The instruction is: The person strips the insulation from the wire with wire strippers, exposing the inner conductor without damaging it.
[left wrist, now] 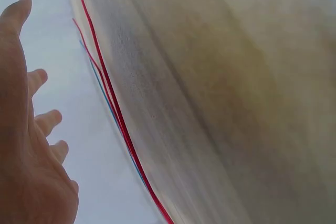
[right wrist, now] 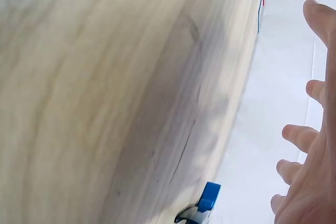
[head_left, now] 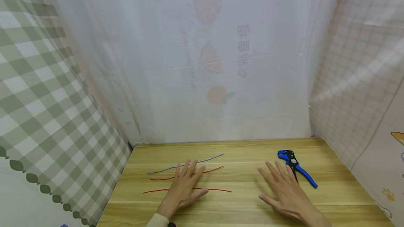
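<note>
My left hand (head_left: 184,189) is held above the wires with its fingers spread and nothing in its grasp. Below it a blue wire (head_left: 208,159) lies farthest back, a red wire (head_left: 214,169) in the middle, and a second red wire (head_left: 217,189) nearest me; the hand hides part of each in the head view. To the right, my right hand (head_left: 285,199) is also raised over the table, fingers apart, holding nothing. Just beyond its fingers lies a wire stripper (head_left: 294,161) with blue and black parts; the hand covers the end of one handle. Its blue head (right wrist: 210,196) shows in the right wrist view.
The wooden table (head_left: 243,171) is bounded at the back by a white curtain (head_left: 164,108) with faded fruit prints. A green checked cloth (head_left: 56,108) hangs on the left, and a pale gridded cloth (head_left: 350,90) on the right.
</note>
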Available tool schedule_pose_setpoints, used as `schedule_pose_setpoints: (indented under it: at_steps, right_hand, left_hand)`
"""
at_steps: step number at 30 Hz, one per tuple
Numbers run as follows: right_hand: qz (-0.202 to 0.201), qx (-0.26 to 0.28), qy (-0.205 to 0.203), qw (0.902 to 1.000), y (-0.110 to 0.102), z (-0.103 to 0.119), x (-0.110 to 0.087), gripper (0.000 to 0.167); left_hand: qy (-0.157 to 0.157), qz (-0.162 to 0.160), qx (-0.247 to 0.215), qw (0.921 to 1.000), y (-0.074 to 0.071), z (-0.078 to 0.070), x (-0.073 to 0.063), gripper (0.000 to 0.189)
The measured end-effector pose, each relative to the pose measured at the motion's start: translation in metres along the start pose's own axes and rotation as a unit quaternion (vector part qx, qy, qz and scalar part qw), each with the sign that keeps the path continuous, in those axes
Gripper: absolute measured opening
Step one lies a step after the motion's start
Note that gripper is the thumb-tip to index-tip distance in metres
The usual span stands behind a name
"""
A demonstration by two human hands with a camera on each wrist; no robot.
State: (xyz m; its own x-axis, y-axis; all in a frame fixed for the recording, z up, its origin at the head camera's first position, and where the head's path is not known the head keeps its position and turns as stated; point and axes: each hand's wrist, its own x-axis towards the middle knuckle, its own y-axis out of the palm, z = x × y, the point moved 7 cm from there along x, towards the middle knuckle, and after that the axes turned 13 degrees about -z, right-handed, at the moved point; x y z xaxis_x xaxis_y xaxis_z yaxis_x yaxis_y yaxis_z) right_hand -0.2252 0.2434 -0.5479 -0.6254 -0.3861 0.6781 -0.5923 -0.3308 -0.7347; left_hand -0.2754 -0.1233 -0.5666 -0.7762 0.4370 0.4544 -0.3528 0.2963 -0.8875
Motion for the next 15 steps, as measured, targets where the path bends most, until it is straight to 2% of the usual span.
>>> schedule_pose_setpoints:
  at_steps: [5,12,15]
  right_hand:
    - [-0.002,-0.006,0.008,0.9999,-0.005,-0.004,0.000,0.089]
    - [0.017,-0.014,0.039,0.9990,-0.008,-0.013,-0.002,0.088]
    - [0.025,-0.008,0.057,0.9980,-0.009,-0.020,-0.004,0.088]
  left_hand:
    - [-0.004,-0.007,-0.013,0.9999,0.002,0.002,0.005,0.082]
    - [-0.035,0.020,-0.050,0.9979,0.007,0.009,0.010,0.083]
    - [-0.046,0.022,-0.062,0.9968,0.008,0.011,0.013,0.083]
